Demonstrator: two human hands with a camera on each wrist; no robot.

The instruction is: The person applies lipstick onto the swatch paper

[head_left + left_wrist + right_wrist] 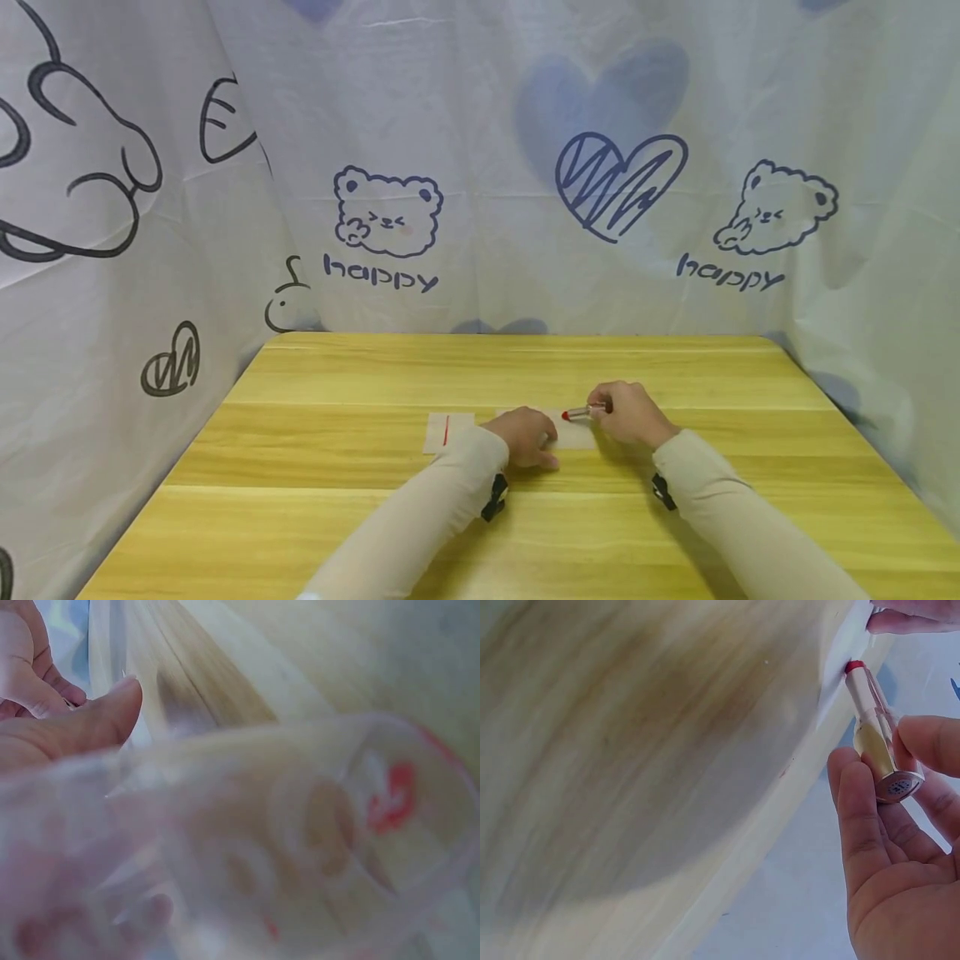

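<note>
In my right hand (633, 414) I pinch a lipstick (875, 742) with a gold and clear case between thumb and fingers. Its red tip meets a small white sheet of paper (576, 437), pointing left. My left hand (525, 435) lies over the left part of that sheet, fingers bent downward. A clear plastic cap (300, 817) with red smears inside fills much of the left wrist view, held in the left hand; most of that grip is blurred or out of sight. Left of this hand lies a second paper piece (435, 433) bearing one red line (446, 430).
The papers lie on a light wooden table (337, 467). Behind and beside it hang white curtains (480, 125) printed with hearts and bears. A dark wrist band (494, 497) sits at the left cuff, another (663, 492) at the right.
</note>
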